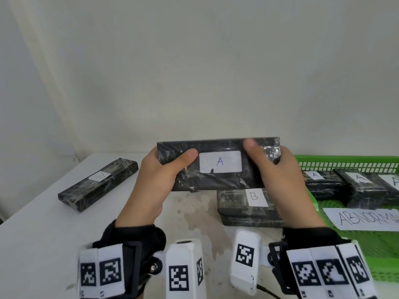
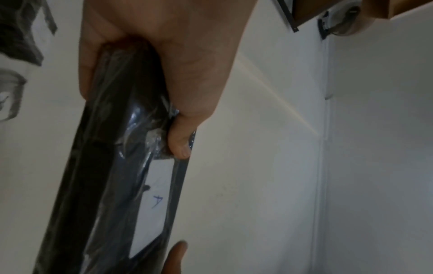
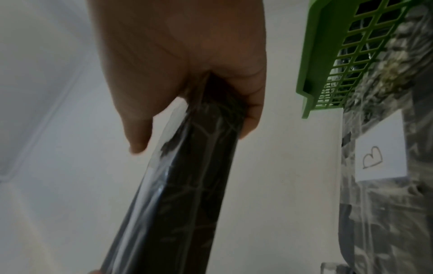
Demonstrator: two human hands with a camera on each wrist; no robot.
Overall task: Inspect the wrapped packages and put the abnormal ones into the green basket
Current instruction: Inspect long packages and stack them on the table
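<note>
A long black package wrapped in clear film, with a white label marked A (image 1: pixel 218 178) (image 2: pixel 112 176) (image 3: pixel 187 185), is held up above the table, label side toward me. My left hand (image 1: pixel 157 175) (image 2: pixel 150 61) grips its left end, thumb on the front. My right hand (image 1: pixel 278 169) (image 3: pixel 187 61) grips its right end the same way. The green basket (image 1: pixel 354 164) (image 3: pixel 328 64) stands at the right and holds several A-labelled packages (image 1: pixel 358 186). A stack of packages labelled B (image 1: pixel 235 203) (image 3: pixel 379 185) lies under my right hand.
Another wrapped package (image 1: pixel 99 184) lies at an angle on the white table (image 1: pixel 43 244) at the left. A white paper reading ABNORMAL (image 1: pixel 364 219) lies in the basket's front part. A plain wall stands close behind the table.
</note>
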